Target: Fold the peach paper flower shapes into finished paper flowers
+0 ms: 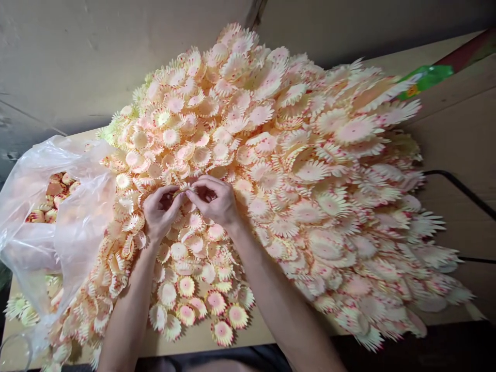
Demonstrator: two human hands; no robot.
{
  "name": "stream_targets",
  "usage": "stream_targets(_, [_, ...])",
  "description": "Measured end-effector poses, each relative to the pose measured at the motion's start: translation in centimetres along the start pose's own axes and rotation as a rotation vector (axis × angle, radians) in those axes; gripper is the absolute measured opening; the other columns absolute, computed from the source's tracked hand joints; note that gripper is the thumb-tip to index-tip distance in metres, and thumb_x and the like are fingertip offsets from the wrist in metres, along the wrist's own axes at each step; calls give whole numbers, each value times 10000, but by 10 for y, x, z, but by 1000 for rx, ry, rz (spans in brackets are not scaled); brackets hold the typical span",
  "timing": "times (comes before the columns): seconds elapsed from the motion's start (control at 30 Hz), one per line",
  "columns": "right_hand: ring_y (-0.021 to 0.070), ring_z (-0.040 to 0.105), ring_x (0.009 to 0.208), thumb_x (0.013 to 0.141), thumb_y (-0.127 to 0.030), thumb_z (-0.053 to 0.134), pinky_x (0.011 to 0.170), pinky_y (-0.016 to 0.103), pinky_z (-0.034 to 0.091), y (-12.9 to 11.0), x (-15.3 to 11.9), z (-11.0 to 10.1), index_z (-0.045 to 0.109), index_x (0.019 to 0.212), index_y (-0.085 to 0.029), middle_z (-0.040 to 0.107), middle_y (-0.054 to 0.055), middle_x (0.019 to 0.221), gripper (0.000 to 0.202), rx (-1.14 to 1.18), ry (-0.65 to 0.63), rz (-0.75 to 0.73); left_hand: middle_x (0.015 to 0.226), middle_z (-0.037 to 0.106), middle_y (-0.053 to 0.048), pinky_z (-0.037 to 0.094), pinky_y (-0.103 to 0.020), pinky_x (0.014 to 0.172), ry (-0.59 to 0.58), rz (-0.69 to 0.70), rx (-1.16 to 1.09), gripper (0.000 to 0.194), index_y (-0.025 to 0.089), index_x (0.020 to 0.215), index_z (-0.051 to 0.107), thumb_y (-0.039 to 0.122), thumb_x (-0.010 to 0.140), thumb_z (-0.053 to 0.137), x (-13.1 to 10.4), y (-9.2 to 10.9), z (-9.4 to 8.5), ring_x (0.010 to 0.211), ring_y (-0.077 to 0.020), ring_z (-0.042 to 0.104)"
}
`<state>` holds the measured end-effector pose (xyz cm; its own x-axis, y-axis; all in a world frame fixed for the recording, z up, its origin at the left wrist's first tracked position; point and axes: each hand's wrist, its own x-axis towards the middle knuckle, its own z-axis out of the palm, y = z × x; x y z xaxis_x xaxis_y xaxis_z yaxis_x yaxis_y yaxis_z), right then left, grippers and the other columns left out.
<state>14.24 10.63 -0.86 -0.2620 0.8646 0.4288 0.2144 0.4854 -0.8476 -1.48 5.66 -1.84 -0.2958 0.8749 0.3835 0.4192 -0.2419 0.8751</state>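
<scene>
A large heap of pale pink and cream fringed flower pieces (306, 212) with reddish tips covers most of the table. Over the front middle of it, my left hand (158, 209) and my right hand (219, 201) meet fingertip to fingertip. Pinched between both hands is a small fringed flower piece (186, 187), partly covered by the fingers. Below the hands, a looser group of flower pieces (186, 287) lies face up toward the table's front edge.
At the left stands a clear plastic bag (85, 206) with bundled flower pieces (48, 214) inside. A green wrapper (430, 80) lies at the back right. A black cable or bar (465, 191) crosses the right side. Walls (135, 46) rise behind the table.
</scene>
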Motion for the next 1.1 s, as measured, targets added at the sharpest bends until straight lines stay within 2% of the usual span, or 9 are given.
stream_targets(0.17, [129,561,509,846,-374,700,492,270,437,5,0,2,598,751,-212,626,-4,617,214,139,24,183,831,750,-64,535,-232,640,-4,30,-9,177,166,941,755,289,816,735,0,2,2,671,-128,665])
stream_targets(0.37, [126,593,551,786,-494,735,467,235,471,15,5,-3,538,794,-205,630,2,660,350,208,304,352,742,697,-26,474,-168,548,26,-68,-124,185,153,935,741,279,800,746,-1,9,-1,589,-77,598])
stream_targets(0.5, [101,598,564,728,-456,799,462,217,456,5,3,-3,558,906,-207,666,11,809,390,257,183,305,736,669,-10,445,-149,504,-25,-159,-233,279,143,950,721,290,734,818,1,11,0,552,-56,558])
stream_targets(0.6, [68,484,460,703,-431,824,399,207,365,-4,2,-4,542,901,-226,589,-45,685,401,290,173,291,714,645,1,429,-145,488,-76,-162,-306,325,153,974,729,269,697,854,3,10,0,544,-50,535])
stream_targets(0.67, [66,441,451,682,-416,844,401,208,344,-7,2,-5,536,852,-229,522,-70,613,398,296,154,258,829,674,-33,473,-150,534,-107,-136,-358,368,165,999,742,251,668,875,3,10,-1,640,-72,593])
stream_targets(0.73, [74,465,480,677,-412,850,423,211,364,-7,3,-6,545,817,-225,532,-63,619,384,310,114,238,1008,682,-79,542,-171,632,-150,-111,-413,390,177,1003,758,232,641,892,3,12,-2,813,-118,657])
stream_targets(0.83, [88,538,522,699,-430,835,455,217,418,-5,3,-6,586,803,-213,613,-32,681,347,336,69,268,1098,662,-86,597,-215,753,-222,-114,-499,479,206,1046,768,203,591,919,3,15,-3,971,-163,673])
stream_targets(0.93, [105,589,549,705,-444,829,474,226,460,-3,2,-5,623,808,-202,663,-7,719,334,350,44,286,1099,658,-76,618,-245,780,-231,-108,-526,523,226,1065,768,193,569,929,2,16,-3,994,-174,676])
stream_targets(1.1, [109,583,536,736,-432,806,480,237,481,-5,1,-3,633,778,-197,660,-7,684,294,331,-8,238,1072,677,-93,614,-273,811,-223,-94,-474,411,219,1052,780,216,655,887,2,16,-2,980,-184,684])
